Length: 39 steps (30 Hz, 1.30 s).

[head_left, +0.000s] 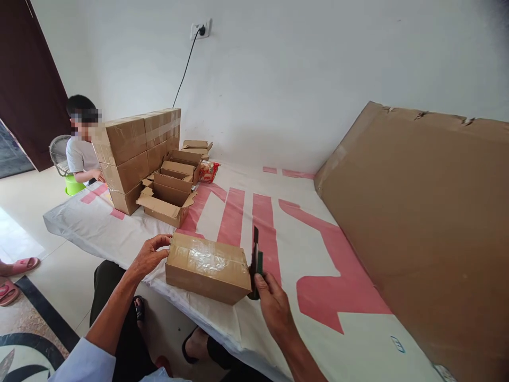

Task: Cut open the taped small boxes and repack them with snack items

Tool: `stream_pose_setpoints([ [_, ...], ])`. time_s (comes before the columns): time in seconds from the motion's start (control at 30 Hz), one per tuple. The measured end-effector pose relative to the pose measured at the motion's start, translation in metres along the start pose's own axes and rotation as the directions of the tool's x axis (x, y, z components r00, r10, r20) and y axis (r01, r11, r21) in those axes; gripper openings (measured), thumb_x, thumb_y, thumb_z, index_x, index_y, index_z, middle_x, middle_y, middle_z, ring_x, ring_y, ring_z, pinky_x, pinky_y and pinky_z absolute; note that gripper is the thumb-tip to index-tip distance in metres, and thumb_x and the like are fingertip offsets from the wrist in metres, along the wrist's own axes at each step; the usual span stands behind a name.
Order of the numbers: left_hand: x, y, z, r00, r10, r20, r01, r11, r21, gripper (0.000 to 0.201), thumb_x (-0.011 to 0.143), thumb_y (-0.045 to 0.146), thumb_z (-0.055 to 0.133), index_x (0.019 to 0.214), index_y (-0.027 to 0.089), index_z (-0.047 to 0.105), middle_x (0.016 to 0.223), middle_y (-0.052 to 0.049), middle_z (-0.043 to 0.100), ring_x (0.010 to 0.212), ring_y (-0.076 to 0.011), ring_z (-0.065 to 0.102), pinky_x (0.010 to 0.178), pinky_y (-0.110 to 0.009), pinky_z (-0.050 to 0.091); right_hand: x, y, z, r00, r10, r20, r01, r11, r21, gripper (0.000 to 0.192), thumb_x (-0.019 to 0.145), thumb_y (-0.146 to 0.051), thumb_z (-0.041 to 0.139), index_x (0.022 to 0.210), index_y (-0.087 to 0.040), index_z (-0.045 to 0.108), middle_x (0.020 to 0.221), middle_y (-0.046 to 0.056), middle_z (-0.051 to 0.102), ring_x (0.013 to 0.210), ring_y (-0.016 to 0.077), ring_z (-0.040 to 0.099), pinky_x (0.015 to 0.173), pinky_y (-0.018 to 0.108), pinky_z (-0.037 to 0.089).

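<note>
A small closed cardboard box (209, 268) lies in front of me, with shiny clear tape across its top. My left hand (153, 254) grips the box's left end, fingers bent at its upper corner. At the opposite end, my right hand (270, 297) is closed round a dark hand tool (255, 265) with a long narrow upright part and a green piece. The tool stands close against the box's right end; its exact kind is unclear. Beyond my left hand sits an open cardboard box (165, 204) with its flaps raised.
Taped boxes (127, 159) are stacked at the left, with more open boxes and a red packet (209, 171) beside them. A large cardboard sheet (421, 223) leans at the right. The white-and-red cover (274, 329) lies beneath. Another person (81, 154) is behind the stack.
</note>
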State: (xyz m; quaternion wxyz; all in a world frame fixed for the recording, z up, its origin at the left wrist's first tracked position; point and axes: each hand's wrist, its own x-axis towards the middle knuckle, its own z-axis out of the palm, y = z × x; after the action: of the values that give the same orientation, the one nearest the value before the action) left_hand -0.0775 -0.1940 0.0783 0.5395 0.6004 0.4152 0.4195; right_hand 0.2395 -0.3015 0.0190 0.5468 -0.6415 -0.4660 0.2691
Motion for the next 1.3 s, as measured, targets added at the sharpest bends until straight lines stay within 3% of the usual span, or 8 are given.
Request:
stream_pose_setpoints([
  [0.07,-0.002,0.001,0.0,1.0,0.013,0.014,-0.014,1.0,0.027,0.021,0.073,0.029,0.082,0.091,0.019,0.078,0.145,-0.011,0.069,0.131,-0.0306,0.066,0.119,-0.044,0.044,-0.004,-0.008,0.014,1.0,0.016,-0.011,-0.016,1.0,0.006,0.052,0.094,-0.071,0.05,0.099,-0.022,0.068,0.089,0.008,0.075,0.081,0.0252,0.068,0.071,0.037,0.056],
  [0.17,-0.003,0.002,-0.002,0.999,0.017,0.038,-0.019,0.998,0.062,0.027,0.075,0.036,0.086,0.096,0.019,0.081,0.15,-0.013,0.065,0.134,-0.0319,0.064,0.116,-0.043,0.047,-0.006,-0.009,0.016,0.999,0.034,0.015,-0.034,0.999,0.014,0.053,0.095,-0.07,0.049,0.106,-0.022,0.068,0.099,0.009,0.076,0.09,0.0274,0.069,0.078,0.039,0.057],
  [0.3,0.0,0.001,-0.002,0.998,0.013,0.068,-0.019,0.996,0.089,0.03,0.073,0.036,0.089,0.099,0.021,0.083,0.158,-0.014,0.057,0.147,-0.0368,0.051,0.103,-0.041,0.056,0.003,-0.013,-0.003,0.999,0.009,0.048,-0.007,0.998,-0.055,0.054,0.094,-0.07,0.049,0.11,-0.022,0.069,0.095,0.008,0.075,0.088,0.0268,0.069,0.076,0.038,0.056],
  [0.43,0.002,-0.002,0.002,0.997,0.05,0.058,-0.054,0.995,0.08,0.027,0.074,0.031,0.086,0.1,0.025,0.086,0.16,-0.01,0.055,0.153,-0.0356,0.045,0.115,-0.044,0.049,0.021,-0.048,-0.026,0.987,-0.063,0.151,0.082,0.989,-0.125,0.051,0.096,-0.069,0.049,0.1,-0.023,0.072,0.081,0.004,0.07,0.069,0.0211,0.061,0.064,0.033,0.052],
  [0.63,-0.001,-0.004,0.008,0.998,0.051,0.035,-0.053,0.997,0.048,0.032,0.075,0.026,0.08,0.106,0.027,0.087,0.157,-0.008,0.059,0.153,-0.0351,0.046,0.122,-0.047,0.041,0.04,-0.115,-0.03,0.84,-0.188,0.508,0.293,0.946,-0.136,0.044,0.097,-0.06,0.051,0.099,-0.025,0.078,0.084,0.004,0.075,0.079,0.0237,0.066,0.072,0.034,0.054],
  [0.83,-0.002,-0.002,0.01,0.996,0.079,0.051,-0.082,0.995,0.052,0.035,0.076,0.025,0.078,0.109,0.028,0.088,0.155,-0.006,0.062,0.154,-0.0339,0.044,0.128,-0.045,0.034,0.051,-0.146,-0.018,0.726,-0.171,0.666,0.365,0.917,-0.161,0.043,0.099,-0.056,0.051,0.094,-0.026,0.082,0.087,0.003,0.079,0.079,0.0234,0.068,0.071,0.034,0.053],
  [0.97,-0.001,-0.004,0.011,0.994,0.095,0.061,-0.098,0.994,0.042,0.036,0.076,0.025,0.077,0.11,0.029,0.088,0.153,-0.005,0.063,0.155,-0.0336,0.043,0.128,-0.044,0.034,0.057,-0.153,-0.014,0.694,-0.173,0.699,0.413,0.891,-0.191,0.045,0.101,-0.055,0.048,0.099,-0.026,0.083,0.089,0.003,0.08,0.076,0.0223,0.067,0.065,0.032,0.049],
  [1.3,-0.001,-0.01,0.008,0.994,0.093,0.062,-0.095,0.995,0.029,0.035,0.076,0.024,0.078,0.109,0.028,0.087,0.155,-0.008,0.061,0.157,-0.0341,0.04,0.128,-0.046,0.034,0.064,-0.159,-0.007,0.65,-0.204,0.732,0.517,0.825,-0.23,0.043,0.102,-0.051,0.047,0.088,-0.027,0.08,0.078,0.002,0.076,0.066,0.0195,0.063,0.06,0.031,0.043],
])
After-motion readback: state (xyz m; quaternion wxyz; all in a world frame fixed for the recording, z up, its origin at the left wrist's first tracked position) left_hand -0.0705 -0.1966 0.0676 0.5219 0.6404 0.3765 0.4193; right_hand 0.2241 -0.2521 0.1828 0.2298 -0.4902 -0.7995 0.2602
